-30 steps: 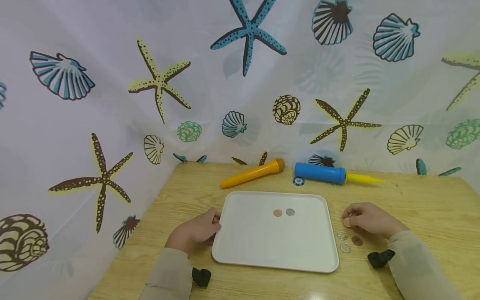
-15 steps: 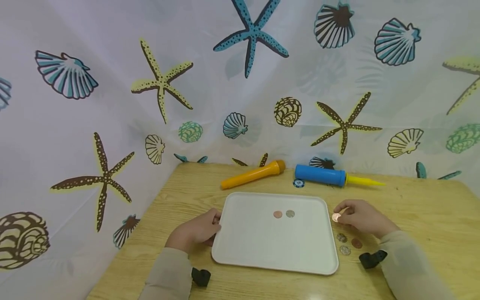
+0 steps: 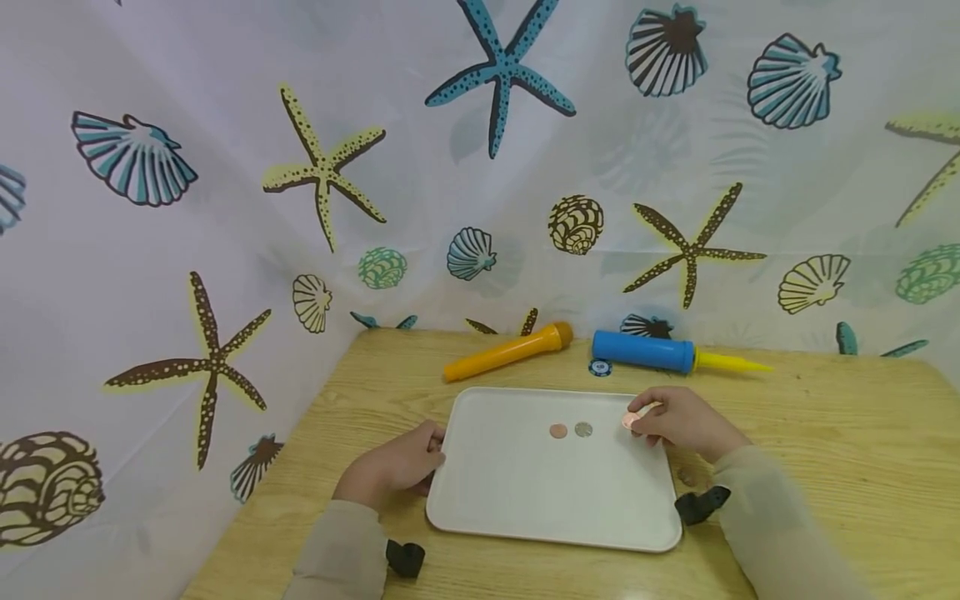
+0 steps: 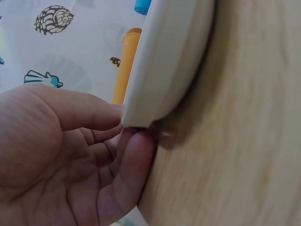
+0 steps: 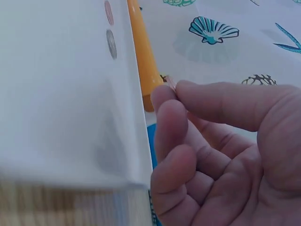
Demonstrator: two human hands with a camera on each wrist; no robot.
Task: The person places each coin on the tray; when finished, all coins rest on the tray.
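The right hand (image 3: 678,417) pinches a coin (image 3: 629,422) between thumb and fingertips, over the right side of the tray (image 3: 525,487). The left hand (image 3: 397,461) grips the tray's left rim. Work appears partly complete: a copper coin (image 3: 558,431) and a silver coin (image 3: 583,429) lie flat on the tray, left of the right hand. Apparently remaining: the pinched coin and at least one loose coin (image 3: 686,477) on the table, near the right wrist; the sleeve may hide more. The pinched coin is thin, round, copper-pink and bright; its markings are illegible.
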